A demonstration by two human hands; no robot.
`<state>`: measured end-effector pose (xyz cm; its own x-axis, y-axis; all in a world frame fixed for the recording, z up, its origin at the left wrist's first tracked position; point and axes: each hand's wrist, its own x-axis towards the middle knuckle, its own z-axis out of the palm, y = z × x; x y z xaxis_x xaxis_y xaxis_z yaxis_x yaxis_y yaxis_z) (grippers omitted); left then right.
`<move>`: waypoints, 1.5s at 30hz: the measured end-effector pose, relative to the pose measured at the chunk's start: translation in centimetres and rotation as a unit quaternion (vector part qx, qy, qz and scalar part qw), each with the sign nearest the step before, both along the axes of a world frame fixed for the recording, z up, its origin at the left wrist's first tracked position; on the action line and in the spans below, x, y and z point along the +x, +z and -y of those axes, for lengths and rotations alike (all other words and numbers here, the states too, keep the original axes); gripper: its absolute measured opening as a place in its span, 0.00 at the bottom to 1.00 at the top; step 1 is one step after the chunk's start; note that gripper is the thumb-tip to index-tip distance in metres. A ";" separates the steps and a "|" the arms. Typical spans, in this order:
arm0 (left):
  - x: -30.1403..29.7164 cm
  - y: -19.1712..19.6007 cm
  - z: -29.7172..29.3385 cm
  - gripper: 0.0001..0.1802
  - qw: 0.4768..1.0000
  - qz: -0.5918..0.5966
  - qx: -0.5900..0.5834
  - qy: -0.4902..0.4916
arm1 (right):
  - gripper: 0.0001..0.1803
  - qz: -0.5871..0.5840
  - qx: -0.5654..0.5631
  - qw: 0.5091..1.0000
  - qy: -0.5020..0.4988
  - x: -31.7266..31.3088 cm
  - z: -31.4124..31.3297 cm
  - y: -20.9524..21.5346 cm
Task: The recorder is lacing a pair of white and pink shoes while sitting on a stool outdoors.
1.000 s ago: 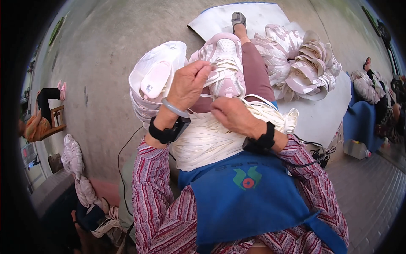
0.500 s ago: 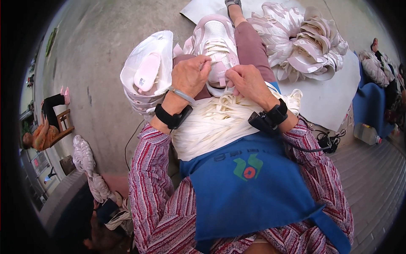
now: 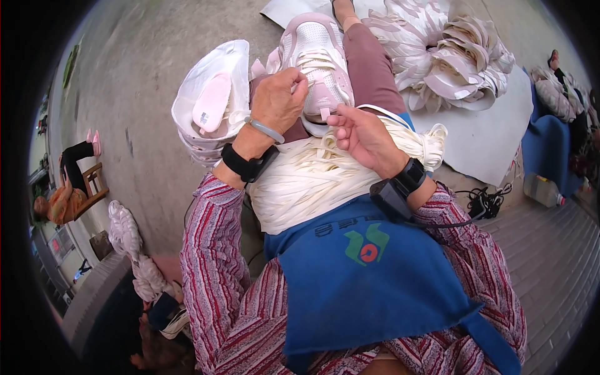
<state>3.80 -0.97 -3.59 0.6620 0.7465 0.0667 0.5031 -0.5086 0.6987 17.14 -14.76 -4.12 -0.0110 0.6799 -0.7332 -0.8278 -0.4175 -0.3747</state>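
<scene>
A white and pale pink sneaker upper [image 3: 320, 47] rests between my knees, toe pointing away, with cream laces [image 3: 315, 60] across its front. My left hand [image 3: 279, 100] is closed in a pinch at the left side of the lacing; what its fingers hold is hidden. Just right of the pink tongue, my right hand [image 3: 365, 137] has its fingers curled and thumb drawn in. A pale shoelace [image 3: 384, 112] arcs out to the right from behind this hand. Below both hands, a thick bundle of cream laces [image 3: 312, 187] lies across my lap, over the blue apron [image 3: 375, 281].
On the left stands a stack of white uppers [image 3: 206, 137] with a pink insole [image 3: 211, 103] on it. A ring of uppers [image 3: 459, 62] lies on a pale sheet [image 3: 481, 134] at far right. A plastic jug [image 3: 542, 190] and black cables [image 3: 486, 203] are near the right. A person [image 3: 62, 194] sits at left.
My right hand has moved slightly down and right, turning its palm up, and a lace now arcs beside it. My left hand has shifted up and left, away from the tongue.
</scene>
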 end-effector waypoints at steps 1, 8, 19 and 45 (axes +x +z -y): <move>0.1 -0.1 0.0 0.07 1.000 -0.011 0.010 -0.002 | 0.10 -0.044 -0.005 0.999 -0.013 0.1 0.0 -0.5; 0.3 -0.2 0.2 0.06 1.000 -0.015 0.012 -0.002 | 0.11 -0.104 -0.021 0.994 0.001 0.1 -1.2 -1.5; 1.0 0.4 0.4 0.07 0.996 -0.084 0.002 0.007 | 0.12 -0.091 -0.029 0.995 0.026 0.3 -1.0 -2.0; 1.1 1.1 -0.8 0.05 0.981 -0.162 0.040 -0.102 | 0.12 -0.092 -0.021 0.995 0.027 0.4 -0.8 -2.1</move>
<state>4.88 -0.17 -2.52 0.7937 0.5966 -0.1189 0.5736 -0.6688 0.4729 17.56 -13.91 -6.26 -0.1833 0.6433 -0.7434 -0.8569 -0.4751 -0.1998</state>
